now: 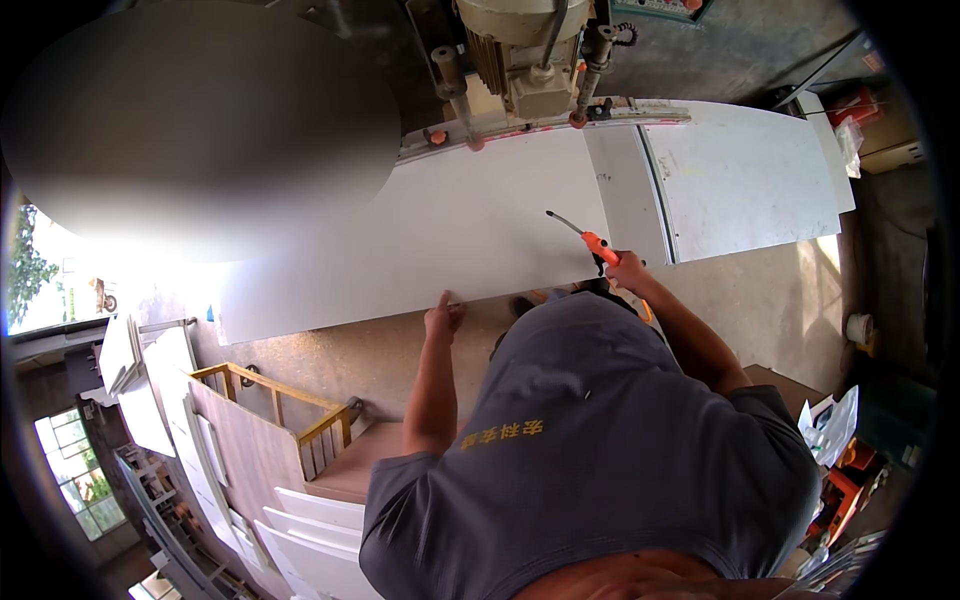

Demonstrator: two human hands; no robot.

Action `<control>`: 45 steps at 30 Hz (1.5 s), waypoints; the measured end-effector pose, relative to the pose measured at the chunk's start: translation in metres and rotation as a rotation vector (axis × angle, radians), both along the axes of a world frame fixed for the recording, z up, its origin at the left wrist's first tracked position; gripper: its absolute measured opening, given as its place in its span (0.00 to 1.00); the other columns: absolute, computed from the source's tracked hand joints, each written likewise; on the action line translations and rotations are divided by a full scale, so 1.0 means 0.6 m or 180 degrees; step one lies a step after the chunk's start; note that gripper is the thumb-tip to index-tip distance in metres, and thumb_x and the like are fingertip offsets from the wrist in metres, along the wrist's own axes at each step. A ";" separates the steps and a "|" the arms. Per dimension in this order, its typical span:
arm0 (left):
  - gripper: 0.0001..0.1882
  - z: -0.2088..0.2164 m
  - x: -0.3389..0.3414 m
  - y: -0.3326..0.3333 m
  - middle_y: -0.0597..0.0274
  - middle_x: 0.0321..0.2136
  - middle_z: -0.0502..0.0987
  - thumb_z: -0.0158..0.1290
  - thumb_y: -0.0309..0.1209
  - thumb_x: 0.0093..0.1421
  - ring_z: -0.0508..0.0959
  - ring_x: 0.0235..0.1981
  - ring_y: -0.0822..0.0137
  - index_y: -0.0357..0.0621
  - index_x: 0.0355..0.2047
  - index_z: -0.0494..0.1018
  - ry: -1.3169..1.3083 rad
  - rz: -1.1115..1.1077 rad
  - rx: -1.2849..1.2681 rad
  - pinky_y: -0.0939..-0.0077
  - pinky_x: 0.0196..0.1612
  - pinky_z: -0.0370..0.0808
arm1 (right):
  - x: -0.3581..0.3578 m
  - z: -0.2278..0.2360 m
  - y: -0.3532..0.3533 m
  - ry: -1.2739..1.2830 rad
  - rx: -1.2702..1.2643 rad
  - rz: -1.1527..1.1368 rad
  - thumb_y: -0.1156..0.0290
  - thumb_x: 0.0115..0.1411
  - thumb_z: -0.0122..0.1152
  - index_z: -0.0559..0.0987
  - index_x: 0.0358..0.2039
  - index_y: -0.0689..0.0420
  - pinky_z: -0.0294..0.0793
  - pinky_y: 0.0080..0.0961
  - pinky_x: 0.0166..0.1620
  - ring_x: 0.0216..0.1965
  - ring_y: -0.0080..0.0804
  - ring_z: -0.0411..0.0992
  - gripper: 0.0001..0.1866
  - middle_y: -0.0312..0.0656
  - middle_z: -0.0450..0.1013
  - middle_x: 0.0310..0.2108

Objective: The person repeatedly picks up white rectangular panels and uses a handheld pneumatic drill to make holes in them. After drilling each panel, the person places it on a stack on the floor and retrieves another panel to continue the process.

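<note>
left hand [443, 318] set at near edge of white panel [490, 210], mid-frame, one finger extended, any grip not discernible, orange air gun [600, 248] gripped by right hand [628, 272], right of centre, motor [520, 25] mounted at top

View clock: motor [515, 55] 12, behind surface [630, 200]; air gun [600, 247] 2, over surface's near edge; cart [285, 386] 8, boards [310, 558] 7.
</note>
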State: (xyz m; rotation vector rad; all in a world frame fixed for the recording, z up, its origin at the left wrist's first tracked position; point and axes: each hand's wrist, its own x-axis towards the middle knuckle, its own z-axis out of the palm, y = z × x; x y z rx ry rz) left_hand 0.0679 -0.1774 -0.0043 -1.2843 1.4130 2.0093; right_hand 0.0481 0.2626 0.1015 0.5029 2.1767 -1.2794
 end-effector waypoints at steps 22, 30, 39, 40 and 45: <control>0.21 0.023 0.012 0.179 0.49 0.28 0.80 0.47 0.40 0.63 0.77 0.22 0.66 0.28 0.34 0.73 0.0033 -0.0436 0.0997 0.78 0.21 0.72 | 0.076 0.074 0.011 0.0590 0.0212 -0.0324 0.50 0.60 0.53 0.73 0.47 0.57 0.71 0.25 0.25 0.26 0.26 0.72 0.24 0.41 0.73 0.30; 0.15 -0.006 0.017 0.176 0.50 0.30 0.79 0.50 0.35 0.60 0.77 0.22 0.67 0.31 0.36 0.71 0.0188 -0.0344 0.1309 0.83 0.20 0.70 | 0.083 0.089 -0.015 0.0654 0.0082 -0.0538 0.47 0.63 0.46 0.73 0.45 0.58 0.69 0.27 0.25 0.25 0.25 0.68 0.26 0.39 0.70 0.26; 0.11 0.005 0.041 0.195 0.54 0.32 0.79 0.53 0.29 0.57 0.77 0.28 0.68 0.35 0.38 0.71 0.0484 -0.0016 0.1250 0.82 0.25 0.71 | 0.088 0.012 0.047 0.0943 -0.0177 -0.0282 0.54 0.66 0.44 0.72 0.36 0.60 0.58 0.20 0.23 0.19 0.18 0.58 0.19 0.32 0.60 0.19; 0.11 -0.006 0.048 0.191 0.54 0.32 0.79 0.53 0.29 0.57 0.77 0.28 0.68 0.35 0.38 0.71 0.0601 -0.0046 0.1378 0.81 0.25 0.71 | 0.088 0.009 0.049 0.0983 -0.0240 -0.0246 0.55 0.66 0.44 0.71 0.35 0.59 0.56 0.19 0.20 0.17 0.16 0.56 0.18 0.29 0.58 0.17; 0.14 0.038 0.060 0.228 0.55 0.33 0.79 0.54 0.31 0.57 0.78 0.29 0.67 0.36 0.41 0.72 0.0466 -0.0994 0.0599 0.77 0.29 0.74 | 0.112 0.032 0.071 0.0800 -0.0484 -0.0434 0.55 0.67 0.43 0.71 0.34 0.58 0.54 0.17 0.18 0.15 0.14 0.54 0.18 0.27 0.56 0.16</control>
